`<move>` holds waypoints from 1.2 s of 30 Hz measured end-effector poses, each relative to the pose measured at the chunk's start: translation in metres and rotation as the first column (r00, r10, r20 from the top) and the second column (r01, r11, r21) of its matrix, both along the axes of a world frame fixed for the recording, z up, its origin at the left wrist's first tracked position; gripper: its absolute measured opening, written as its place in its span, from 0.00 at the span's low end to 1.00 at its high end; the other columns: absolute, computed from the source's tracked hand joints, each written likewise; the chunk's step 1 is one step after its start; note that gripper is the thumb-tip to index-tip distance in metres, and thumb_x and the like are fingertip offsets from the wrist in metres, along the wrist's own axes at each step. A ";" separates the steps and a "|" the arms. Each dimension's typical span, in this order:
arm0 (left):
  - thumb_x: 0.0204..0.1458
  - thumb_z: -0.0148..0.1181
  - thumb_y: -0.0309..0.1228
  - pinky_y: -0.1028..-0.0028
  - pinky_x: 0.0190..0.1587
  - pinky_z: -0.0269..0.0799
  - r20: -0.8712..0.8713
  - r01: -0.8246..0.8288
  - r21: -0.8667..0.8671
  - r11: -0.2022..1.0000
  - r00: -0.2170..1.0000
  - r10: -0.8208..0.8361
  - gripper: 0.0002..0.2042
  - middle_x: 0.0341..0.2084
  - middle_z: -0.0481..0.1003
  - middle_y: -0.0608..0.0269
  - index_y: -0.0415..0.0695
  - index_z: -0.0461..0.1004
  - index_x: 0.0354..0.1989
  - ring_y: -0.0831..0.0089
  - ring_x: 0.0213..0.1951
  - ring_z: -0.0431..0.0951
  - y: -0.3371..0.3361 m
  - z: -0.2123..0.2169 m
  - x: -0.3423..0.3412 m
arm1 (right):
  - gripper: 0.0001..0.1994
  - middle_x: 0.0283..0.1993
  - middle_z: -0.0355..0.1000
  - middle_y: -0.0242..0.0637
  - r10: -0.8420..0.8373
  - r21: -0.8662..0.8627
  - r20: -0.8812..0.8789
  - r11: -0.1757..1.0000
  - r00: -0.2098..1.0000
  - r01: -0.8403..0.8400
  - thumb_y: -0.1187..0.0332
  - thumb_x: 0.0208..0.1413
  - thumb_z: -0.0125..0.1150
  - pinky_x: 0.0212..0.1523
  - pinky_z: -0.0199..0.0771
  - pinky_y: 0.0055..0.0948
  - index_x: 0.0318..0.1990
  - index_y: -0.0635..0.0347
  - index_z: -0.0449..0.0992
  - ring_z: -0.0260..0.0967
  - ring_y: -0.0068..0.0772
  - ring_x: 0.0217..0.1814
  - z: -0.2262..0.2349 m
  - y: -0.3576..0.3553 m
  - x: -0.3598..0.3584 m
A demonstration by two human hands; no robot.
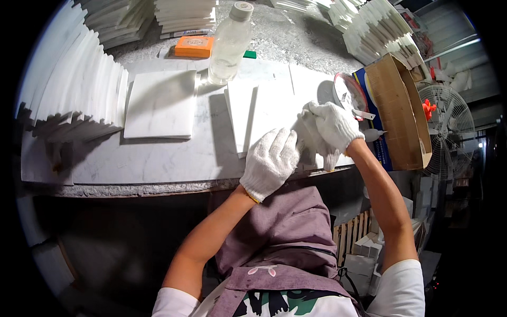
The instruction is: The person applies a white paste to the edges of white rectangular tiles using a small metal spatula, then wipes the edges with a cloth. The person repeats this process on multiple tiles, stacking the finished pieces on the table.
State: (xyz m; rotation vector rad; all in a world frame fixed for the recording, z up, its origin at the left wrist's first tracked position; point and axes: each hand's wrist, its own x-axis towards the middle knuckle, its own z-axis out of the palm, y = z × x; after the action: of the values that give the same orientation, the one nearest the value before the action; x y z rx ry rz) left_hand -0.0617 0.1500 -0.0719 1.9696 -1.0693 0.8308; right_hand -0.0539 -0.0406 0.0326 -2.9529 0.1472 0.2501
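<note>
My left hand [272, 161], in a white knit glove, lies flat with fingers extended on the near edge of a white tile [277, 103]. Another white tile [242, 113] shows underneath, turned slightly to the left. Over the tile's right side, my right hand [331, 126], gloved too, has its fingers curled in; what they hold is hidden. Below that hand is a greyish knit piece with a ribbed end [331, 160], like a spare glove. A round container with a pinkish-red rim [349, 90] stands just beyond the right hand, with a flat white tool [363, 114] at it.
A clear bottle [229, 47] with a white cap stands behind the tiles, near an orange box [194, 46]. Another tile stack [161, 105] sits left, beside a long row of upright tiles [79, 79]. At right are a cardboard box [396, 105] and a fan [449, 127].
</note>
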 end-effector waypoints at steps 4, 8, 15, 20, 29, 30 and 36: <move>0.46 0.63 0.26 0.66 0.51 0.75 -0.002 -0.021 -0.023 1.000 1.000 0.020 0.09 0.40 0.78 0.60 0.43 0.80 0.37 0.64 0.46 0.78 0.002 0.003 0.004 | 0.15 0.37 0.73 0.52 0.029 -0.062 -0.038 0.998 0.999 -0.031 0.62 0.58 0.47 0.44 0.72 0.44 0.47 0.54 0.76 0.74 0.53 0.42 0.006 0.015 -0.039; 0.49 0.62 0.27 0.66 0.51 0.75 -0.013 -0.009 0.004 1.000 1.000 0.009 0.09 0.40 0.78 0.60 0.43 0.80 0.39 0.64 0.46 0.78 0.004 0.005 0.000 | 0.14 0.34 0.74 0.53 -0.053 -0.056 -0.087 0.997 0.995 0.048 0.61 0.59 0.48 0.39 0.74 0.43 0.41 0.57 0.78 0.75 0.54 0.35 0.011 0.014 -0.019; 0.48 0.63 0.29 0.65 0.52 0.74 -0.013 0.017 -0.003 1.000 1.000 -0.017 0.12 0.41 0.78 0.58 0.38 0.79 0.40 0.62 0.47 0.77 0.006 0.009 0.006 | 0.13 0.38 0.73 0.51 -0.005 -0.131 -0.074 0.991 0.997 -0.005 0.64 0.58 0.46 0.42 0.73 0.46 0.45 0.54 0.75 0.74 0.55 0.39 0.011 0.027 -0.037; 0.48 0.65 0.30 0.65 0.49 0.76 -0.054 -0.034 -0.025 0.999 0.998 0.033 0.13 0.40 0.78 0.57 0.38 0.79 0.41 0.61 0.46 0.78 -0.003 -0.001 -0.003 | 0.13 0.25 0.74 0.52 -0.070 -0.045 -0.015 0.997 0.997 0.070 0.62 0.57 0.49 0.33 0.75 0.42 0.35 0.59 0.78 0.76 0.51 0.30 0.009 0.010 -0.003; 0.47 0.63 0.28 0.65 0.49 0.75 -0.033 -0.019 -0.014 1.000 0.999 0.018 0.15 0.41 0.77 0.51 0.35 0.77 0.43 0.59 0.45 0.77 0.000 -0.002 0.000 | 0.14 0.32 0.71 0.53 -0.047 -0.092 -0.149 0.995 0.988 0.034 0.58 0.60 0.49 0.37 0.72 0.44 0.43 0.54 0.78 0.74 0.54 0.35 0.018 0.021 -0.013; 0.48 0.62 0.28 0.63 0.50 0.75 -0.046 -0.026 -0.022 0.999 0.999 0.025 0.16 0.42 0.76 0.50 0.34 0.76 0.45 0.58 0.46 0.76 -0.003 -0.004 -0.002 | 0.15 0.31 0.71 0.55 -0.118 -0.090 -0.238 0.991 0.964 0.099 0.57 0.60 0.49 0.34 0.72 0.45 0.42 0.56 0.77 0.75 0.54 0.34 0.024 0.023 0.004; 0.48 0.64 0.28 0.65 0.50 0.75 -0.033 -0.002 -0.007 1.000 0.999 0.002 0.13 0.40 0.78 0.56 0.38 0.78 0.41 0.62 0.45 0.78 0.006 0.007 0.004 | 0.13 0.36 0.73 0.50 0.108 -0.224 -0.028 0.968 0.994 -0.112 0.59 0.60 0.47 0.40 0.73 0.47 0.43 0.52 0.76 0.75 0.53 0.39 0.013 0.030 -0.036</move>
State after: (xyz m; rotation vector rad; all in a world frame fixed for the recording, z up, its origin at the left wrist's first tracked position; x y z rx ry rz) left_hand -0.0574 0.1557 -0.0646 1.9722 -1.0436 0.7995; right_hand -0.0895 -0.0110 0.0460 -3.1905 0.0132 0.2900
